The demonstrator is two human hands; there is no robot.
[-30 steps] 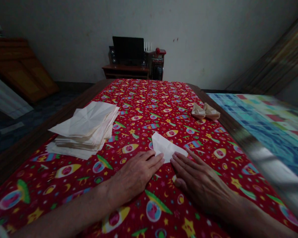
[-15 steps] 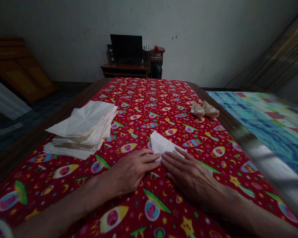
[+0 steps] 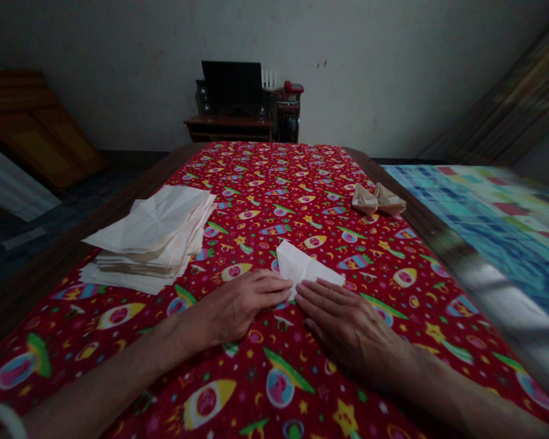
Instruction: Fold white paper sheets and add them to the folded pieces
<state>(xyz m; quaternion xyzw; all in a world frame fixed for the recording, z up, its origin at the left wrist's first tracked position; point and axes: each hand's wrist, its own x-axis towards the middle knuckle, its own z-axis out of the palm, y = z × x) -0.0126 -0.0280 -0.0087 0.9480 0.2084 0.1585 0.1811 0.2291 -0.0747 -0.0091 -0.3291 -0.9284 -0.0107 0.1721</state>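
A folded sheet of white paper (image 3: 307,268), creased into a roughly triangular shape, lies flat on the red patterned tablecloth (image 3: 274,210). My left hand (image 3: 251,299) rests at the paper's near left edge, fingers stretched forward with their tips on it and the thumb hidden beneath. Flat across the near right part of the paper lies my right hand (image 3: 348,317), its fingers straight and side by side. The two hands' fingertips almost meet at the near corner. Both hands press on the sheet without gripping it.
Left of my hands sits a stack of creased paper sheets (image 3: 160,225). Two folded paper pieces (image 3: 377,200) stand at the table's right side. Beyond the table are a monitor (image 3: 232,87) on a desk, a wooden cabinet (image 3: 41,128) and a checked bed cover (image 3: 480,213).
My right hand has slid left over the paper, bringing its fingertips close to the left hand's. The left hand has shifted slightly left. The paper stays in nearly the same place.
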